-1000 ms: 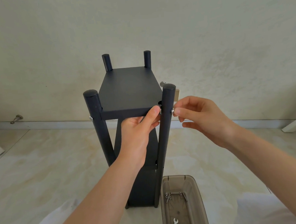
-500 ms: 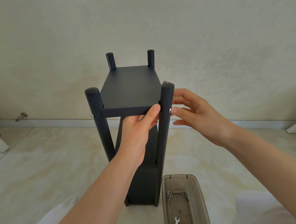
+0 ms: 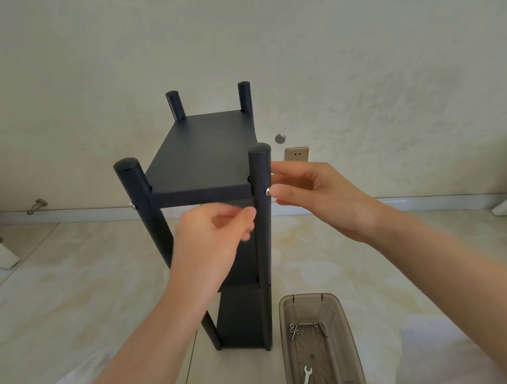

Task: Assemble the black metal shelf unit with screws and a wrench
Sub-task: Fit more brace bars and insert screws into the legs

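The black metal shelf unit [image 3: 206, 153] stands upright on the floor in front of me, four round posts rising past its top shelf. A silver screw [image 3: 266, 192] sits in the right front post [image 3: 264, 250] at shelf height. My right hand [image 3: 320, 200] is beside that post, its index fingertip touching the screw head and the thumb higher up against the post. My left hand [image 3: 211, 244] is just under the shelf's front edge, blurred, its thumb and fingertips drawn together close to the same post. Whether they hold anything is hidden. A second screw [image 3: 133, 205] shows on the left front post.
A brown translucent tray [image 3: 351, 348] lies on the floor right of the shelf's foot, holding loose screws and nuts [image 3: 294, 329] and a small wrench [image 3: 306, 378]. A wall socket [image 3: 296, 154] and a doorstop [image 3: 37, 206] are on the wall behind.
My left hand has dropped off the shelf's front edge and now hovers below it with fingers drawn together. My right hand stays at the screw, shifted slightly.
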A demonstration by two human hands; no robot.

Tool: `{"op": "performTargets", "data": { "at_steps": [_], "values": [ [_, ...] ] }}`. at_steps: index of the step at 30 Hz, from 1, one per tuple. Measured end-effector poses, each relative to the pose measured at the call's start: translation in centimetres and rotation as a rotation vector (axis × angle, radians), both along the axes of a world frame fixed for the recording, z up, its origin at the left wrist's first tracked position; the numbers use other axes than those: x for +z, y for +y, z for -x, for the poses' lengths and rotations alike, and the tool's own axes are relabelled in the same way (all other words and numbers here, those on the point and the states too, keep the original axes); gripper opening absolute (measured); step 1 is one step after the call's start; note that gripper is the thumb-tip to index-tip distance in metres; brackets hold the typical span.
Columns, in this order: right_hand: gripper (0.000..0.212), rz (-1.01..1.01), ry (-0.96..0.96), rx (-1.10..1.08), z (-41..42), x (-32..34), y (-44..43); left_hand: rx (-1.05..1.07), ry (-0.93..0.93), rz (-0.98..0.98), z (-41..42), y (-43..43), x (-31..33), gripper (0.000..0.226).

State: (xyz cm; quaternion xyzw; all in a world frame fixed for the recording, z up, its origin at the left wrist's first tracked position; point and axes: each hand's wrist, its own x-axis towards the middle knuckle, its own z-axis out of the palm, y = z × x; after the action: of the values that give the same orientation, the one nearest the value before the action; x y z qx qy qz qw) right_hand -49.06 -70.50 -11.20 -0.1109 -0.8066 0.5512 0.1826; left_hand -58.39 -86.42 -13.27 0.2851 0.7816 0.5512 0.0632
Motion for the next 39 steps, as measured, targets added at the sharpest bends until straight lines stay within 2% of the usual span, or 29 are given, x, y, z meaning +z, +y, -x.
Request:
{"op": "performTargets", "data": {
  "at_steps": [1,3,5,7,8,10,12,19,23,25,28,30,34,39],
  "values": [
    [0.040,0.014,-0.009,-0.001,0.1,0.0,0.0,0.029,0.208,0.031,-0.1,-0.5,0.4,0.015],
    [0.040,0.042,-0.017,0.013,0.1,0.1,0.1,0.080,0.608,-0.024,-0.2,-1.1,1.3,0.022],
    [0.038,0.068,-0.003,0.044,0.2,0.1,0.0,0.083,0.833,-0.025,0.1,-0.9,2.0,0.032],
    [0.037,0.082,0.009,0.062,0.4,0.2,-0.3,0.023,0.852,0.179,0.8,-0.4,2.3,0.062],
    [0.037,0.088,0.012,0.066,0.5,0.2,-0.4,-0.020,0.831,0.265,1.1,-0.1,2.5,0.069],
    [0.036,0.111,0.011,0.088,0.7,0.2,-0.4,-0.093,0.791,0.305,1.5,0.2,2.7,0.066],
    [0.034,0.149,0.002,0.111,0.8,0.2,-0.4,-0.120,0.786,0.258,2.0,0.2,2.6,0.059],
    [0.027,0.301,-0.044,0.166,1.0,0.0,0.3,-0.119,0.782,0.173,2.6,-0.1,2.4,0.046],
    [0.037,0.348,-0.054,0.189,0.5,0.3,0.9,-0.077,0.817,0.167,2.3,-0.1,2.4,0.044],
    [0.038,0.388,-0.049,0.172,0.2,0.1,1.6,-0.073,0.836,0.154,2.2,-0.1,2.4,0.042],
    [0.028,0.414,-0.092,0.070,-0.1,-1.5,2.8,-0.092,0.839,0.129,2.2,-0.1,2.3,0.045],
    [0.021,0.388,-0.223,0.036,-0.2,-3.8,3.5,-0.088,0.844,0.115,2.2,-0.1,2.3,0.045],
    [0.016,0.136,-0.718,0.149,-0.6,-10.3,3.8,-0.090,0.857,0.092,2.3,0.1,1.8,0.041],
    [0.029,-0.061,-1.201,0.257,-1.5,-17.2,3.8,-0.039,0.887,0.101,2.3,0.5,1.0,0.035]
  ]
}}
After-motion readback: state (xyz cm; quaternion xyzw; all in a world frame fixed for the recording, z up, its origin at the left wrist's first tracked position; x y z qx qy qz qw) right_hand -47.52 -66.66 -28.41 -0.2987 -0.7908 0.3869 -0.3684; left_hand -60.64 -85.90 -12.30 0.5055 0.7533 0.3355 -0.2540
